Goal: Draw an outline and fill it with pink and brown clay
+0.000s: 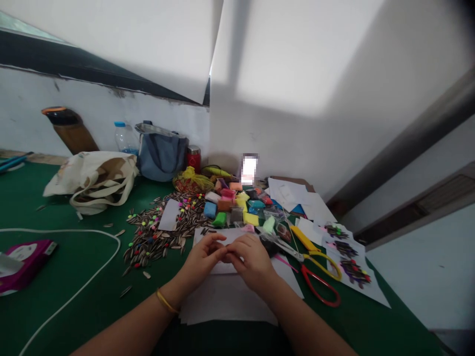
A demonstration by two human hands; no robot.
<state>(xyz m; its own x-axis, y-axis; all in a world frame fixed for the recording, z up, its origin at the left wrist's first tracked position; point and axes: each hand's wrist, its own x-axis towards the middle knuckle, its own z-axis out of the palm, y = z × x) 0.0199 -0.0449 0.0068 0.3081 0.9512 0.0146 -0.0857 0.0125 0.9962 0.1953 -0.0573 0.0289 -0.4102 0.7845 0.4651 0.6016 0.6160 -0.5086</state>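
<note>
Over a stack of white paper, my left hand and my right hand meet with thumbs and fingertips pinched together. Whatever lies between the fingers is too small or hidden to make out. Just beyond the hands is a cluster of soft coloured blocks, some in clear wrappers, among them a blue block, a green block and a yellow block. To the left spreads a pile of striped sunflower seeds mixed with small bright balls. A white paper piece lies on the seeds.
Scissors with red and yellow handles and a yellow cutter lie right of my hands. Farther right, a sheet bears seed clusters. A cloth bag, blue bag, lit phone and white cable surround the work.
</note>
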